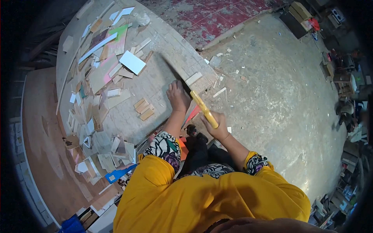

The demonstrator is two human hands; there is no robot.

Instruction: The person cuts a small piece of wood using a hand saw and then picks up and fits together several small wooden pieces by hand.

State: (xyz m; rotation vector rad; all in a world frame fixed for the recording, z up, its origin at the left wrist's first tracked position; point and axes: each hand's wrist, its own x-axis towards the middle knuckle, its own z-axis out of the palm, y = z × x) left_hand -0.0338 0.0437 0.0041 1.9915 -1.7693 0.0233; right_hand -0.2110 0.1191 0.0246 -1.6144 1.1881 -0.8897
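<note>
My right hand is closed around the yellow handle of a handsaw. The saw's dark blade reaches up and left over the worktable edge, partly blurred. Just left of the blade, my left hand rests at the table's edge with its fingers curled down. What lies under those fingers is hidden. Close to the blade's right side is a small pale wood strip. Several short wood blocks lie side by side on the worktable, left of my left hand.
Wood and board offcuts cover the table's left side, among them a white rectangular piece. A blue tool-like object lies at the lower left. Wood scraps dot the concrete floor. Boxes and clutter line the right side.
</note>
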